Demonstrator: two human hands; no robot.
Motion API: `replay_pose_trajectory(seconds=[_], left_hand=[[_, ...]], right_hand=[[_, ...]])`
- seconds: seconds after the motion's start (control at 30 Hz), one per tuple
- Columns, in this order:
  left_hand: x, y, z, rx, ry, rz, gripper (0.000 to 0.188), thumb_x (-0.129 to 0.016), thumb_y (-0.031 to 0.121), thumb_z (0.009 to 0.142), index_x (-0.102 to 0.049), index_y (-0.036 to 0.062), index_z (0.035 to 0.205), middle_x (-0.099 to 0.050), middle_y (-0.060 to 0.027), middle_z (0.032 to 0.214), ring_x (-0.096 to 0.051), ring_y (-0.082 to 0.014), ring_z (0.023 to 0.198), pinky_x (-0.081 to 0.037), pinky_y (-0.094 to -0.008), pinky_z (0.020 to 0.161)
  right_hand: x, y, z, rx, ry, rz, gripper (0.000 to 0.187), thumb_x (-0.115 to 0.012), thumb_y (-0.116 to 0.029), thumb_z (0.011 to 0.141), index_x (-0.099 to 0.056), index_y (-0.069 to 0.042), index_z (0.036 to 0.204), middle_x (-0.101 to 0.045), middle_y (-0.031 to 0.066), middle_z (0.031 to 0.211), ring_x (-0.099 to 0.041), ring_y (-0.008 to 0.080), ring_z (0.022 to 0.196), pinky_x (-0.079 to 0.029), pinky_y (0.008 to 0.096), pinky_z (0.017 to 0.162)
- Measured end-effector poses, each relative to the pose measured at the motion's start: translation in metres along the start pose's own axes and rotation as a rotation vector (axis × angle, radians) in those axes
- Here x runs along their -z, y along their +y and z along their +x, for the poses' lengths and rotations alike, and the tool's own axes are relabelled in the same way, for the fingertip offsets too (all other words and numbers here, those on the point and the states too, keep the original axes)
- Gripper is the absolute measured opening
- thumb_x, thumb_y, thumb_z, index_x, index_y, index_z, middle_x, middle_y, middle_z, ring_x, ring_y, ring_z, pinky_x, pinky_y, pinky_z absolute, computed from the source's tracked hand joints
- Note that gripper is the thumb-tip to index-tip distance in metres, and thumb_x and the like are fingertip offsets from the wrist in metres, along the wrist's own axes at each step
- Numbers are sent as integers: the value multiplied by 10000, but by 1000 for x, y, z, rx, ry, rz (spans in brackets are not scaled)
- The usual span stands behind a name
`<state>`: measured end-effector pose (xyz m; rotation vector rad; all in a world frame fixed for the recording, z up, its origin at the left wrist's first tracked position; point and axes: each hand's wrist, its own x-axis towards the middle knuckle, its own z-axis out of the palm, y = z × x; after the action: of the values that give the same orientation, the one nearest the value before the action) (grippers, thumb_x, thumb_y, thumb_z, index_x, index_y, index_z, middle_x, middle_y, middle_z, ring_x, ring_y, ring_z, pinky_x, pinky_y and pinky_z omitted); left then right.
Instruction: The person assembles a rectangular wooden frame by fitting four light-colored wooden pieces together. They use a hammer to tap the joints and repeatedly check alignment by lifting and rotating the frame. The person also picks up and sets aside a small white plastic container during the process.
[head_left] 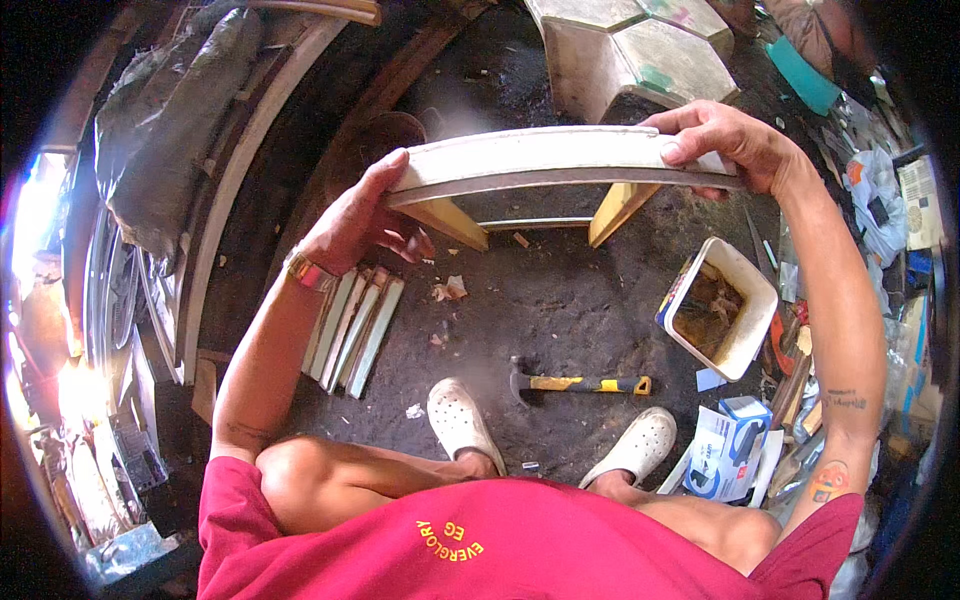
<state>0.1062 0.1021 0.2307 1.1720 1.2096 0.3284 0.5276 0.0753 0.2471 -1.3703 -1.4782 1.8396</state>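
Across both hands a wooden frame [530, 155] is held up above the floor. Its near side is a white-painted board with a grey lower edge. Two bare yellowish wood pieces [622, 210] run from this board to a thin pale bar on the far side. My left hand [350, 225] grips the board's left end, thumb on the end and fingers curled below. At the right end, my right hand [735, 145] is closed round the board, its thumb on the white face and fingertips partly hidden underneath.
A yellow-and-black-handled hammer [585, 383] lies between my feet. Several painted wood strips [355, 330] lie at left. At right stand a white bucket [745, 350] with brown contents and a blue-and-white box [722, 455], beside piled scrap. A pale concrete-like block [650, 55] sits ahead.
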Motion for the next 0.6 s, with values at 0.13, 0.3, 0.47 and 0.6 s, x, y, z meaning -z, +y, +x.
replay_pose_trajectory(seconds=[0.13, 0.3, 0.47, 0.6], left_hand=[[1, -1, -1, -4, -13, -5, 717, -447, 675, 1011, -523, 87, 1413, -740, -163, 1101, -754, -251, 753, -607, -366, 666], [3, 0, 0, 40, -46, 7, 717, -454, 675, 1009, -522, 86, 1412, -741, -155, 1110, -755, -248, 755, -609, -355, 664], [-1, 1, -3, 4, -59, -3, 718, -471, 666, 1006, -516, 90, 1432, -739, -147, 1120, -739, -216, 763, -607, -351, 653], [-4, 2, -7, -14, -26, 13, 714, -470, 669, 1003, -546, 86, 1407, -742, -142, 1118, -740, -212, 790, -604, -365, 674]], right_hand=[[1, -2, 1, -24, -10, -32, 766, -810, -320, 703, -618, 53, 1344, -729, 89, 864, -623, 78, 495, -526, 201, 414], [2, -4, -2, -33, -50, -59, 704, -797, -370, 761, -656, 15, 1334, -719, 72, 891, -615, 102, 553, -494, 240, 449], [0, -8, -5, -49, -59, -49, 691, -798, -358, 757, -663, -7, 1337, -724, 62, 916, -638, 113, 612, -510, 255, 478], [-2, -10, -5, -50, -58, -55, 679, -796, -344, 754, -668, -11, 1332, -728, 63, 932, -639, 118, 607, -519, 260, 477]])
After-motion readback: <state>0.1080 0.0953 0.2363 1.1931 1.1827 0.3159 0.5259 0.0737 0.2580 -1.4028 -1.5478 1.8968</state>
